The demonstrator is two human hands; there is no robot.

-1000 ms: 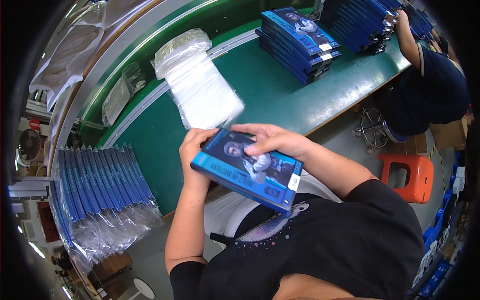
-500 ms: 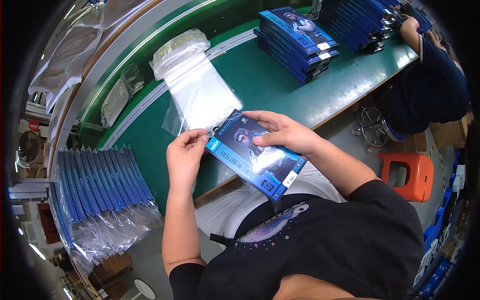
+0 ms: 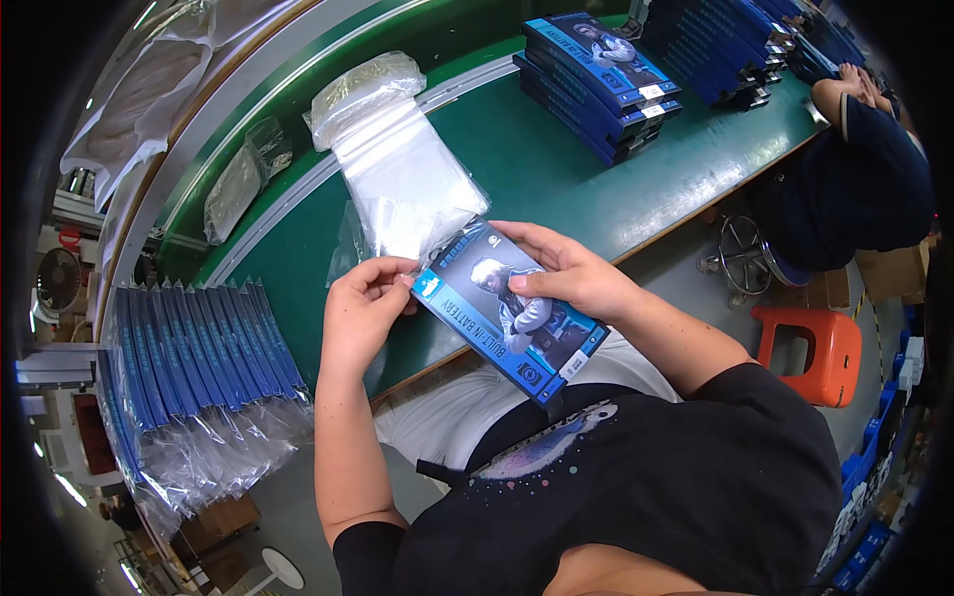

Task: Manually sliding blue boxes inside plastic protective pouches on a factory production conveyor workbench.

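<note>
Through the head camera I find the blue picture box point(image 3: 509, 318) in the middle of the frame, tilted, with its upper end at the lower edge of the clear bags point(image 3: 412, 169); I can't tell whether the two touch. My right hand point(image 3: 581, 281) is clamped on the box, thumb pressed on the printed front and the other fingers along its far edge and underneath. My left hand point(image 3: 363, 298) is at the box's left corner, fingers bent and close together, but I can't tell whether they grip it or only rest there. The bags lie on the green table point(image 3: 487, 124). At upper right I see a stack of similar boxes point(image 3: 601, 84), with another person point(image 3: 870, 189) in a dark shirt by the right rim. Boxes in clear plastic point(image 3: 204, 353) stand in a row at left, and an orange stool point(image 3: 833, 358) stands at right.
</note>
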